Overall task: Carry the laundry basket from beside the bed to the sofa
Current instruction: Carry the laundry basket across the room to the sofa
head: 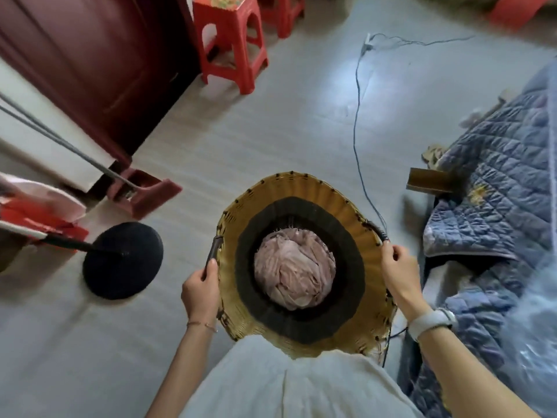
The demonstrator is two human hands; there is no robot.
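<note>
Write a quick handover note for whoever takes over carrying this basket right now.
Left hand: shut on the basket's left handle.
Right hand: shut on the right handle.
Basket: held in front of the body, pink laundry inside, bed just to the right.
Done: basket gripped by both hands; whether it is off the floor is hard to tell.
Left: carry it to the sofa, which is not in view. Mind the cable on the floor ahead and the black fan base to the left.

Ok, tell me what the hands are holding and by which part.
The basket, by its two dark handles: left hand on one, right hand on the other.
</note>
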